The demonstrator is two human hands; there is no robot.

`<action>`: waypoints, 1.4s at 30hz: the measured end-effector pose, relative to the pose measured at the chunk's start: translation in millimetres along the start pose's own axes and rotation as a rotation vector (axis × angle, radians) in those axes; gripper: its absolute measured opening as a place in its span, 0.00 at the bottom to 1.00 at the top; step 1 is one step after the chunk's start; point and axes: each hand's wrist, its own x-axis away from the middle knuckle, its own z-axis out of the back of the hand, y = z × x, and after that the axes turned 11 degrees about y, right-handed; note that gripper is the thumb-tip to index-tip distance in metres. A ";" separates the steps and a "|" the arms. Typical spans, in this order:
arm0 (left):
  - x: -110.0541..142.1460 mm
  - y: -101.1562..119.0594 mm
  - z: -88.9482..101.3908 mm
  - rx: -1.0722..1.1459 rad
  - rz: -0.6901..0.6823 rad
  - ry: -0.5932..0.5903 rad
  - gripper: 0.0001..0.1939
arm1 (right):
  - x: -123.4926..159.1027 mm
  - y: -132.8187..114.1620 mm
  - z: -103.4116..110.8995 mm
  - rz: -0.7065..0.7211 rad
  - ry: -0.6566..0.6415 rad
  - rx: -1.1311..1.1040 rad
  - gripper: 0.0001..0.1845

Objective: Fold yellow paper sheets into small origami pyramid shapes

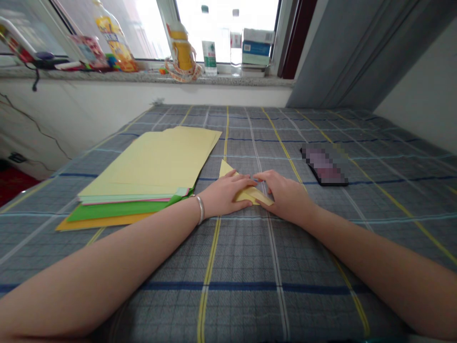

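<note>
Right, here we go: folded yellow paper sits dead centre on the grey checked cloth, a pointed corner sticking up far side, w/ both hands on it. Left hand lies flat-ish, fingers together, pressing down on the left side of the paper. Right hand comes in from the right, fingers curved over the paper, tips just beside the left hand's. Pinch or plain press on that side? Can't tell, fingers cover the edge. Looks like a fold being set, so my call: this step wants a firm crease along the edge before the paper's turned.

Just left of the hands, a stack of coloured paper, pale yellow on top, green and orange sheets poking out below. Silver bangle on the left wrist. Far right, a phone, lying flat, blurred out.

Containers, far side on the stone window sill: bottle of orange-yellow liquid, contents unknown, then a yellow-labelled tub, a green-labelled bottle, a clear bottle, looks like water, and a blue-and-white carton, closed, contents hidden.
</note>
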 end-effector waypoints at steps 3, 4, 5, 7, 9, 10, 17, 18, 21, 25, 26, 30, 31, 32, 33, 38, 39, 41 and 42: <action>0.0 -0.5 -0.9 0.007 -0.010 0.000 0.25 | -1.0 0.2 0.9 0.001 -0.040 0.008 0.26; 0.1 -0.3 -1.0 0.004 -0.012 -0.001 0.25 | -1.2 0.2 1.0 0.003 -0.050 0.015 0.26; 0.2 0.2 -1.0 -0.001 -0.013 -0.001 0.25 | -1.3 0.3 0.9 0.004 -0.059 0.021 0.25; 0.7 2.2 0.0 -0.012 -0.016 0.015 0.25 | -1.4 0.9 0.1 0.000 -0.073 0.015 0.24; 1.5 5.5 2.2 -0.020 -0.041 0.055 0.23 | -1.5 2.5 -1.6 -0.005 -0.075 -0.007 0.24; 2.0 7.5 3.6 -0.030 -0.073 0.074 0.20 | -1.4 3.6 -2.7 -0.006 -0.073 -0.023 0.24; 3.9 16.1 9.6 -0.184 -0.353 0.075 0.12 | 1.4 11.3 -9.6 -0.020 -0.029 -0.077 0.25; 3.7 16.1 9.4 -0.201 -0.351 0.056 0.13 | 1.9 11.9 -10.5 -0.027 -0.031 -0.089 0.25; 2.9 15.5 8.5 -0.234 -0.303 -0.008 0.15 | 3.2 13.7 -12.6 -0.044 -0.028 -0.126 0.26; 2.6 15.1 7.9 -0.203 -0.263 -0.039 0.16 | 4.4 16.5 -13.4 -0.043 -0.026 -0.173 0.26; 2.7 15.0 7.9 -0.192 -0.262 -0.038 0.16 | 4.6 17.4 -13.3 -0.041 -0.030 -0.181 0.27; 3.1 13.8 8.1 -0.167 -0.275 -0.039 0.16 | 5.4 21.8 -13.2 -0.011 -0.064 -0.203 0.28; 3.2 13.5 8.2 -0.166 -0.283 -0.040 0.16 | 5.9 23.2 -13.3 0.004 -0.080 -0.203 0.30; 3.3 13.2 8.3 -0.167 -0.293 -0.043 0.16 | 6.6 24.5 -13.4 0.019 -0.100 -0.200 0.31; 3.3 13.1 8.5 -0.171 -0.305 -0.046 0.16 | 7.5 25.8 -13.4 0.032 -0.124 -0.193 0.33; 2.4 13.1 9.5 -0.217 -0.376 -0.041 0.14 | 12.4 29.9 -9.9 0.034 -0.274 -0.126 0.37; 2.2 13.1 9.8 -0.226 -0.395 -0.037 0.13 | 12.8 30.1 -8.4 0.027 -0.306 -0.119 0.37; 2.0 13.0 10.3 -0.240 -0.427 -0.033 0.13 | 12.5 30.1 -5.0 0.010 -0.369 -0.112 0.38; 2.1 12.8 10.5 -0.243 -0.436 -0.033 0.12 | 11.9 29.9 -3.2 -0.001 -0.396 -0.110 0.39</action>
